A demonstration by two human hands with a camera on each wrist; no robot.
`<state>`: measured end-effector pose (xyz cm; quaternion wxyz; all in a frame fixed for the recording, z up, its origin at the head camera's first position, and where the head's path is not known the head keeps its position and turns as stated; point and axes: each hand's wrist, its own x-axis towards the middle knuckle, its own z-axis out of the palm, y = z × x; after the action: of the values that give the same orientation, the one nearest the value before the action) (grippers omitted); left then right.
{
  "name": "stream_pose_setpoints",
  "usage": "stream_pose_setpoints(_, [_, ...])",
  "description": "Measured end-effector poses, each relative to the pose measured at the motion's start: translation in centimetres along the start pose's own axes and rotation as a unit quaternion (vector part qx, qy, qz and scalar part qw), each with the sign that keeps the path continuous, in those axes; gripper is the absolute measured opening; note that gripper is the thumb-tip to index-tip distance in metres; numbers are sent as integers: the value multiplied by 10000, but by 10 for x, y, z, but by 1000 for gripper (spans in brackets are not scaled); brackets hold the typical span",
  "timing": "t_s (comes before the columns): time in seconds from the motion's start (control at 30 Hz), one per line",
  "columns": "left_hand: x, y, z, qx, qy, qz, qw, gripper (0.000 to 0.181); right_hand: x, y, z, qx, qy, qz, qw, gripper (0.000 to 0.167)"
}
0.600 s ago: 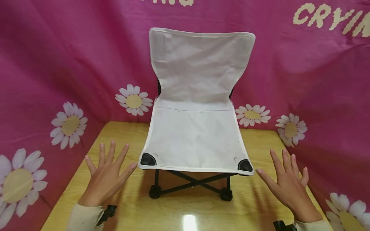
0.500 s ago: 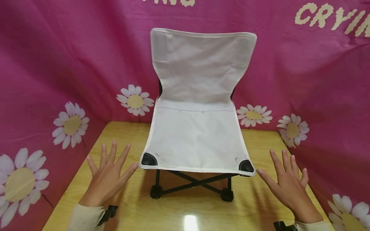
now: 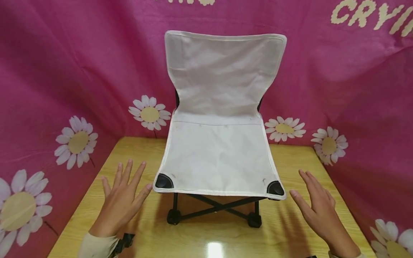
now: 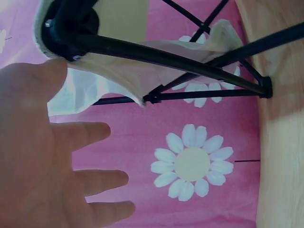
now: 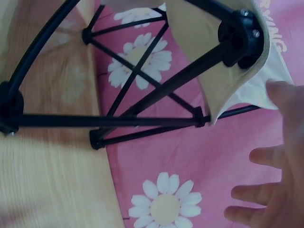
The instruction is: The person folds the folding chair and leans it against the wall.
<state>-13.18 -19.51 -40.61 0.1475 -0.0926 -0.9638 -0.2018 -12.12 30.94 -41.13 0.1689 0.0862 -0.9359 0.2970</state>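
Observation:
A white fabric folding chair (image 3: 219,154) with a black crossed-tube frame (image 5: 190,71) stands unfolded in the middle of the head view, its front facing me. My left hand (image 3: 120,200) is held beside the chair's front left corner, fingers spread and holding nothing. On the other side, my right hand (image 3: 322,211) is near the front right corner, fingers extended and closer together, with nothing in it. Black corner caps (image 3: 164,181) mark the seat's front. In the wrist views each thumb lies close to a seat corner; whether it touches I cannot tell.
The chair's feet (image 3: 254,219) rest on a light wooden table (image 3: 206,236). A pink cloth (image 3: 96,71) printed with large daisies (image 3: 78,142) and pale lettering surrounds the table at the back and both sides.
The fingers of my right hand have drawn together from a wide spread, and that hand has turned slightly. My left hand has barely shifted. The chair stays in place.

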Motion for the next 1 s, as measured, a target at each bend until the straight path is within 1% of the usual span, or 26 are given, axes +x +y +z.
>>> stream_pose_setpoints(0.1, [-1, 2, -3, -124, 261, 137, 9995, 63, 1, -7, -2, 188, 216, -294, 9992, 64])
stream_pose_setpoints(0.17, [-1, 4, -6, -232, 467, 262, 9983, 61, 1, -11, -3, 281, 256, -406, 9985, 64])
stream_pose_setpoints(0.23, [0, 6, -7, -330, 681, 419, 9962, 58, 1, -15, -4, 365, 203, -405, 9983, 64])
stream_pose_setpoints(0.33, [2, 7, -6, -481, 944, 607, 9925, 54, -1, -20, -2, 445, 53, -251, 9987, 64])
stream_pose_setpoints(0.47, [3, 10, -2, -692, 1171, 744, 9879, 49, -3, -23, 3, 486, -42, -126, 9987, 62])
stream_pose_setpoints(0.53, [2, 12, -1, -805, 1219, 787, 9861, 46, -4, -24, 6, 501, -69, -133, 9986, 62])
stream_pose_setpoints(0.67, [0, 13, 0, -1016, 1197, 871, 9837, 41, -6, -27, 8, 518, -109, -192, 9984, 63])
stream_pose_setpoints(0.87, [-1, 13, 3, -1219, 1126, 1167, 9792, 39, -7, -31, 11, 504, -207, -94, 9985, 62])
stream_pose_setpoints(1.0, [-3, 12, 5, -1374, 985, 1296, 9771, 40, -7, -33, 13, 489, -316, -72, 9983, 64])
